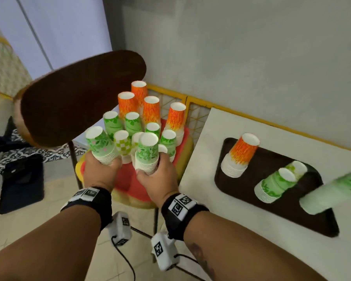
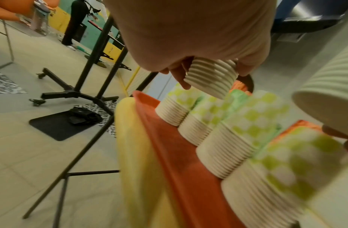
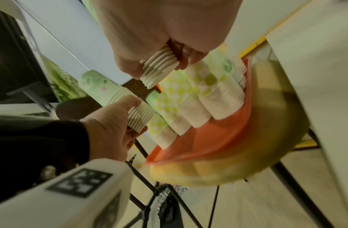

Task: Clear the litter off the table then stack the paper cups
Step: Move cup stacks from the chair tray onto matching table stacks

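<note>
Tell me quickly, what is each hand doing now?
Left hand: grips a green floral cup stack near its base.
Right hand: grips another green cup stack near its base.

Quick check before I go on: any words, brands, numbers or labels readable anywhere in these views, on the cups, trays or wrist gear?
No readable text in any view.
Wrist bands: black-and-white square marker codes only, no letters or numbers.
Left-hand cup stack and right-hand cup stack: green leaf print, no wording visible.
Orange cup stack on the brown tray: flame pattern only.
Red tray: no marking visible.
</note>
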The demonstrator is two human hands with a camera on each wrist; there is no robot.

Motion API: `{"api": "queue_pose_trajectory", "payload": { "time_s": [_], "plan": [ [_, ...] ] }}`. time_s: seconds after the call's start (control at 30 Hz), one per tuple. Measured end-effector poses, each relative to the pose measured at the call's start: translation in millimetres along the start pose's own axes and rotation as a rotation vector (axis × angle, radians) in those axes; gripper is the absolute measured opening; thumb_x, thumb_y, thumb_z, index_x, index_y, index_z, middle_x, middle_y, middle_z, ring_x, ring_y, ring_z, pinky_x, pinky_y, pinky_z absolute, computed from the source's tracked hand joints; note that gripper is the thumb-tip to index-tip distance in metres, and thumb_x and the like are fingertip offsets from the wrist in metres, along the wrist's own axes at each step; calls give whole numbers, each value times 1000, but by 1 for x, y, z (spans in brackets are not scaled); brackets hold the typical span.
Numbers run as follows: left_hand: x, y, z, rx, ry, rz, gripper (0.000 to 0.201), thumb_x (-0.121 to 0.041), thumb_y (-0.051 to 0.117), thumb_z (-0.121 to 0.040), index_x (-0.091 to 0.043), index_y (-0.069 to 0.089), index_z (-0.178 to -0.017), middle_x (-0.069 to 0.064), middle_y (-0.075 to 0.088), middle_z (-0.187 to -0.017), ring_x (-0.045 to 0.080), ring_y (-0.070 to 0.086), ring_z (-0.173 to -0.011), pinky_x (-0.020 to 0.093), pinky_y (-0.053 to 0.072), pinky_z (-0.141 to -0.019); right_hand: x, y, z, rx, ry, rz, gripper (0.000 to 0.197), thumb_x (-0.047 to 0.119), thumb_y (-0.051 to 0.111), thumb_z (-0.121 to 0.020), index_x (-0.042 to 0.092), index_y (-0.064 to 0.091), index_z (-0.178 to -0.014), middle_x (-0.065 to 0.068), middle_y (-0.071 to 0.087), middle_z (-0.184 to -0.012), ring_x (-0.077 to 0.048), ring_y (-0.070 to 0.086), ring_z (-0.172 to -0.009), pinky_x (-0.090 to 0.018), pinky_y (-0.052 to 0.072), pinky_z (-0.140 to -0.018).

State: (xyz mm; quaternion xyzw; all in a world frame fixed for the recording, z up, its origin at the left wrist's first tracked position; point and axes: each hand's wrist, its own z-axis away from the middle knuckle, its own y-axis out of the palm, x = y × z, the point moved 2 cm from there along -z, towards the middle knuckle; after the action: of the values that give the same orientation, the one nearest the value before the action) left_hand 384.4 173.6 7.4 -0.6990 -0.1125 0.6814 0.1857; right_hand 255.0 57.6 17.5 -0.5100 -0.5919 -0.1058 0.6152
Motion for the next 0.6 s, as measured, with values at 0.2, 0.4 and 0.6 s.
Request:
{"api": "queue_pose_trajectory", "payload": {
  "time_s": [0.2, 0.4, 0.6],
  "plan": [
    [-94, 44, 79, -2, 206, 164, 56, -27, 79, -82, -5, 51, -126, 16, 65, -123, 32, 62, -113, 34, 41, -93, 3, -141, 10, -62, -117, -122, 53, 40, 74, -72, 25, 52, -118, 2, 66, -108, -15, 62, -100, -33, 54, -86],
    [-196, 169, 188, 234, 369, 270, 62, -52, 74, -71, -13, 56, -116, 5, 71, -108, 25, 68, -102, 44, 54, -93, -34, -308, 11, -296, -142, -60, 53, 34, 79, -72, 16, 57, -117, -2, 65, -109, -21, 62, -103, -39, 53, -88],
    [-254, 256, 297, 402, 397, 336, 54, -40, 76, -79, -15, 53, -121, -7, 63, -101, 10, 62, -91, 23, 44, -80, -99, -439, -5, -552, -38, 65, 53, 43, 76, -67, 21, 55, -111, 1, 67, -102, -23, 63, -96, -41, 55, -83]
  ]
}}
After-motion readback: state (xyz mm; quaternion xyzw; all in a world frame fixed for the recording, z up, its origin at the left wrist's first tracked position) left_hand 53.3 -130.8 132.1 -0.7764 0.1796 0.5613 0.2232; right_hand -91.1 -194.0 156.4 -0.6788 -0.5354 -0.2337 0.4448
